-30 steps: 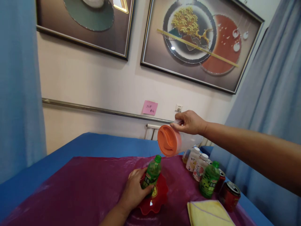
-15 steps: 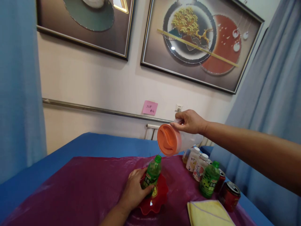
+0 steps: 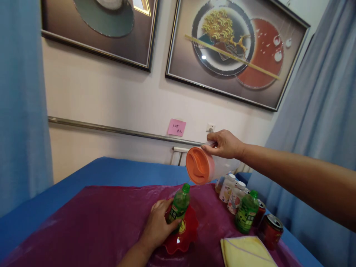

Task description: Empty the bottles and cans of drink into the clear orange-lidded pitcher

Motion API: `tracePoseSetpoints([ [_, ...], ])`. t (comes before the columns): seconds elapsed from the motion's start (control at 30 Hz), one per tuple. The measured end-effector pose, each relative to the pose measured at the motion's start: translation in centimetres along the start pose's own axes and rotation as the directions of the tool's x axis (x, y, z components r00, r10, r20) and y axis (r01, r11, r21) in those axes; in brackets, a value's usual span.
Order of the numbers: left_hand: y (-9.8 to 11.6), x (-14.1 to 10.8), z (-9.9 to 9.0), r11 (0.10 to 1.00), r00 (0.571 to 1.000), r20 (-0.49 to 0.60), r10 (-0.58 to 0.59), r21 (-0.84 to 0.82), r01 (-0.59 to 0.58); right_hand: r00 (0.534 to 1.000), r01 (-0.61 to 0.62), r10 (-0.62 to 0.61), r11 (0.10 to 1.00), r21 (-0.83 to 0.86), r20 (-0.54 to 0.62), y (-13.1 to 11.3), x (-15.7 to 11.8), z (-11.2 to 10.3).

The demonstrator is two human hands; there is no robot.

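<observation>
Barely anything moved: my right hand (image 3: 224,144) stays clamped on the tilted pitcher (image 3: 199,165), my left hand (image 3: 159,225) around the green bottle (image 3: 180,203) below.

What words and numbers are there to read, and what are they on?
"32", handwritten on the pink note; the marks after and below it are unclear.
Green bottle in the left hand: white label writing, too blurred.
Other green bottle: too blurred.
White-capped bottles: no readable words.
Red cans: too small and dark.
Yellow mark on the red dish: too small to read.
</observation>
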State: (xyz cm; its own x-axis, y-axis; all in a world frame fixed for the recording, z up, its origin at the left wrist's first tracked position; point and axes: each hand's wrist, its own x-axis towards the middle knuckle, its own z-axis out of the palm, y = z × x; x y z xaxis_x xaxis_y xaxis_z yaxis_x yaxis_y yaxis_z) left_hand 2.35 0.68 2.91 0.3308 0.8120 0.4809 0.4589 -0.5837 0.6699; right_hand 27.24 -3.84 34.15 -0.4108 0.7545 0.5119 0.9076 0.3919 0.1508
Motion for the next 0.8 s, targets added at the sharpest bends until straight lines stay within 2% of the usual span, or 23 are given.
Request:
tracePoseSetpoints([
  [0.8,0.12,0.05,0.0,1.0,1.0,0.017,-0.006,0.007,0.006,1.0,0.017,-0.016,1.0,-0.014,0.024,0.06,-0.15,0.19],
])
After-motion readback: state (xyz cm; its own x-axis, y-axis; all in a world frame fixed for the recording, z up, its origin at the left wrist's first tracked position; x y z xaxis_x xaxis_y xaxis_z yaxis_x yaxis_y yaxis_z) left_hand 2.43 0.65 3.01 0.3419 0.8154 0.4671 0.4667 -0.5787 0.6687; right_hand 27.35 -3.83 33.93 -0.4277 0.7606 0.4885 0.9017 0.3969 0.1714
